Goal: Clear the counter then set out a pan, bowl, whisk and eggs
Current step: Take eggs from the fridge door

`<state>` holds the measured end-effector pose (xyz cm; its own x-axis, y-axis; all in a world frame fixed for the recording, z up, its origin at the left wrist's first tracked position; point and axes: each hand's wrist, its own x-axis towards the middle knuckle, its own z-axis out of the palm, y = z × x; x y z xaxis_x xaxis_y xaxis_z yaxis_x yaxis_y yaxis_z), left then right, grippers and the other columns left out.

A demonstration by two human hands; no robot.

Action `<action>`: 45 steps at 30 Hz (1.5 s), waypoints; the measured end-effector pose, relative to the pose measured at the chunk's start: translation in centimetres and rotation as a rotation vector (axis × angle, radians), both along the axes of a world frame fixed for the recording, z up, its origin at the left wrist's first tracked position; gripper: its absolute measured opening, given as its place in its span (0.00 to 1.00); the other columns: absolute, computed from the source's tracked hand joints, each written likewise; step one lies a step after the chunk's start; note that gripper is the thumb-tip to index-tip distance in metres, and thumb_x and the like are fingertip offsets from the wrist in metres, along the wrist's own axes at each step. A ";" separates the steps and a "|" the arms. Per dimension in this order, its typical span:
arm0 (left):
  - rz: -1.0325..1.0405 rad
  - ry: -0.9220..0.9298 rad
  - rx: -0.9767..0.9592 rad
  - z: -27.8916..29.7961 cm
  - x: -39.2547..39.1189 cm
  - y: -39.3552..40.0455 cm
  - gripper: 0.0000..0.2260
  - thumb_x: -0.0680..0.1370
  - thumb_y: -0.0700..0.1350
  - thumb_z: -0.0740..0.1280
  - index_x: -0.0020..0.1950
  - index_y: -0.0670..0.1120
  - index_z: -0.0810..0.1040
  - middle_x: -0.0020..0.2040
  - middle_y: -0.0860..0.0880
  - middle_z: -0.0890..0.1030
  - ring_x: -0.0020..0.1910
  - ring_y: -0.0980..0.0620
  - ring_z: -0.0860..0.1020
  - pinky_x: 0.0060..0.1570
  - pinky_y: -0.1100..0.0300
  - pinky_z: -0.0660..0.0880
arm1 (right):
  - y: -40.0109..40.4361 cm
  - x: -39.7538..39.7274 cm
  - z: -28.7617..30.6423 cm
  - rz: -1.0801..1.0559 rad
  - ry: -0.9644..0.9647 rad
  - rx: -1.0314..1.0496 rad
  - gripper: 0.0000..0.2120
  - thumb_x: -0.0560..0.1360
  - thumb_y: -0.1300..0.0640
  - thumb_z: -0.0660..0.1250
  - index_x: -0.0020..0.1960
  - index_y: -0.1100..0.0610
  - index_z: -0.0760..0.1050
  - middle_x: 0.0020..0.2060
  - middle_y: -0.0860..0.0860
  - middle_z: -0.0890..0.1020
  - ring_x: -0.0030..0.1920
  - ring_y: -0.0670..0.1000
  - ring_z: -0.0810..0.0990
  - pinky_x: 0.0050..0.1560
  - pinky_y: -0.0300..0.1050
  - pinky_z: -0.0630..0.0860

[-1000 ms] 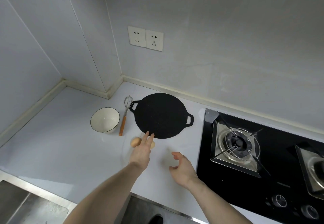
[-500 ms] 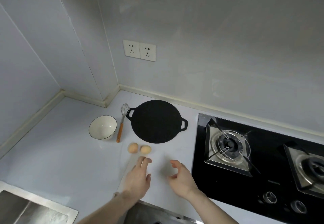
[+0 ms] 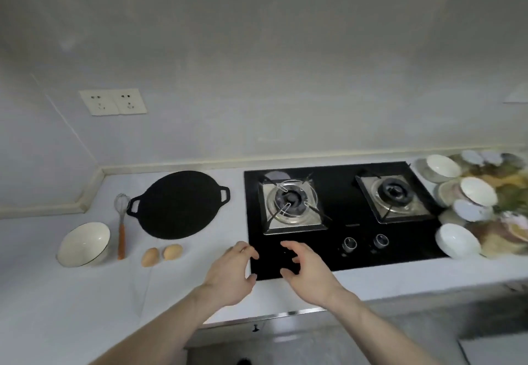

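A flat black pan with two loop handles lies on the white counter. Left of it lies a whisk with an orange handle, and further left stands a white bowl. Two brown eggs lie side by side in front of the pan. My left hand hovers at the front left corner of the hob with loosely curled fingers, holding nothing. Beside it my right hand hangs over the hob's front edge, also empty.
A black two-burner gas hob with two knobs fills the counter's middle. Several white bowls and plates crowd the counter at the far right. A double wall socket sits above the pan. The counter's front edge runs below my hands.
My left hand has let go of the eggs and drawn back to the right. The view has swung right, bringing the whole hob and the dishes into sight.
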<state>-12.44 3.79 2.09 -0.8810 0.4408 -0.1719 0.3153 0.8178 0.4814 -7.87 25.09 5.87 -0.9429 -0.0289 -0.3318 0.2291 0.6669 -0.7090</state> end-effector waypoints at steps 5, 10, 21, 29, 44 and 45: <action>-0.182 0.104 0.047 5.1 1.0 10.7 0.19 0.76 0.53 0.68 0.66 0.57 0.72 0.64 0.62 0.68 0.61 0.56 0.73 0.57 0.59 0.74 | 9.8 5.3 4.5 -0.195 0.117 0.028 0.28 0.77 0.54 0.70 0.75 0.45 0.67 0.67 0.42 0.72 0.65 0.44 0.74 0.63 0.36 0.72; -0.385 0.260 0.135 10.8 4.4 23.4 0.19 0.77 0.53 0.68 0.67 0.56 0.73 0.67 0.61 0.69 0.60 0.58 0.74 0.56 0.62 0.74 | 20.7 13.1 9.0 -0.399 0.210 0.109 0.27 0.77 0.51 0.69 0.75 0.43 0.67 0.69 0.42 0.71 0.67 0.44 0.73 0.66 0.39 0.71; -0.875 0.373 0.291 18.9 13.8 51.2 0.19 0.75 0.53 0.68 0.65 0.57 0.73 0.67 0.62 0.68 0.65 0.57 0.72 0.59 0.58 0.74 | 39.8 30.5 15.9 -0.882 0.316 0.264 0.27 0.77 0.50 0.69 0.74 0.45 0.68 0.70 0.43 0.72 0.69 0.44 0.72 0.70 0.42 0.69; -1.256 0.375 0.399 21.8 21.0 69.5 0.19 0.73 0.53 0.67 0.64 0.57 0.73 0.66 0.61 0.70 0.65 0.57 0.72 0.60 0.56 0.74 | 49.1 39.0 17.4 -1.258 0.348 0.347 0.26 0.77 0.50 0.69 0.73 0.40 0.67 0.69 0.38 0.71 0.67 0.41 0.71 0.70 0.45 0.72; -1.838 0.203 0.415 24.5 39.7 93.1 0.20 0.74 0.49 0.66 0.67 0.54 0.73 0.65 0.55 0.74 0.62 0.51 0.75 0.59 0.53 0.74 | 58.5 52.2 21.8 -1.879 0.214 0.665 0.26 0.75 0.54 0.71 0.72 0.48 0.70 0.68 0.46 0.75 0.66 0.49 0.75 0.66 0.45 0.72; -1.859 0.188 0.423 25.0 41.5 94.2 0.21 0.74 0.48 0.66 0.67 0.53 0.73 0.65 0.53 0.75 0.63 0.50 0.75 0.60 0.53 0.74 | 59.3 53.0 22.0 -1.904 0.191 0.674 0.27 0.75 0.54 0.71 0.73 0.49 0.70 0.68 0.47 0.75 0.67 0.50 0.75 0.67 0.45 0.72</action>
<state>29.04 97.95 27.04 0.6895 0.6929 0.2111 0.5905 -0.7064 0.3902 45.18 84.36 27.87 0.3624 0.9047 0.2241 0.7858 -0.1673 -0.5954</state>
